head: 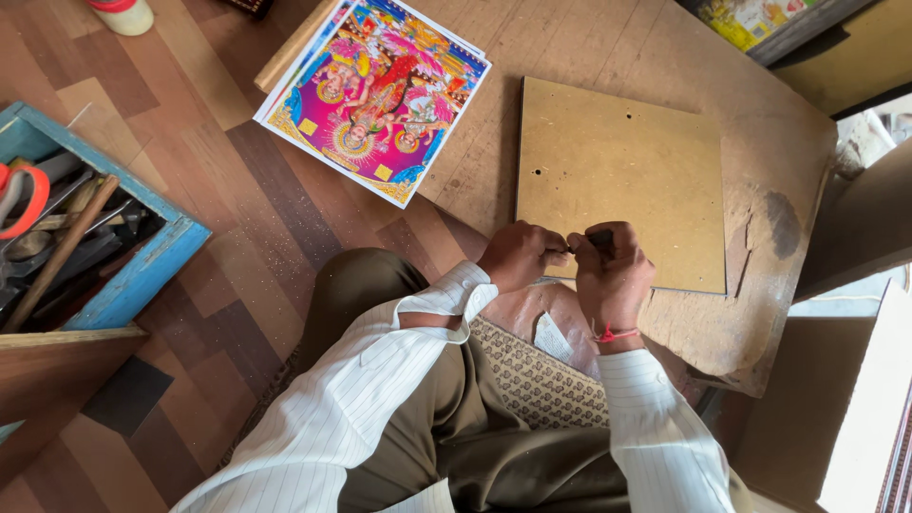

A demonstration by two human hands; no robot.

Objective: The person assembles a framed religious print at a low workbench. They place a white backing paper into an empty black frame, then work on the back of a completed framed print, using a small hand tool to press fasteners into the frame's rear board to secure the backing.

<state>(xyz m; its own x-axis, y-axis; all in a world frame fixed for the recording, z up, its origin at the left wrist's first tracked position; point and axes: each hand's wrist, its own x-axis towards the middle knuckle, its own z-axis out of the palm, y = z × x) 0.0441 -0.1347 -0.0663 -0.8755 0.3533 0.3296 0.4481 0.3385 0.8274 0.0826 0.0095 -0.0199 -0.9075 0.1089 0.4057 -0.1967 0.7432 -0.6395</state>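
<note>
Worktop [655, 57]: a worn wooden slab is lying low over the patterned wood floor [228, 285], its near edge chipped and stained.
Tool box [142, 275]: a blue wooden box is sitting well to the left, holding dark tools and a long wooden handle.
Backing board [622, 176]: a plain brown square is lying flat on the worktop, just beyond both hands.
Prints [375, 95]: a stack of brightly coloured pictures is resting at an angle, partly on the worktop and partly over the floor.
Left hand [518, 255]: fingers are curling in, pinching something small that cannot be made out.
Right hand [610, 275]: it is closing around a small dark object, meeting the left hand at the board's near edge.
</note>
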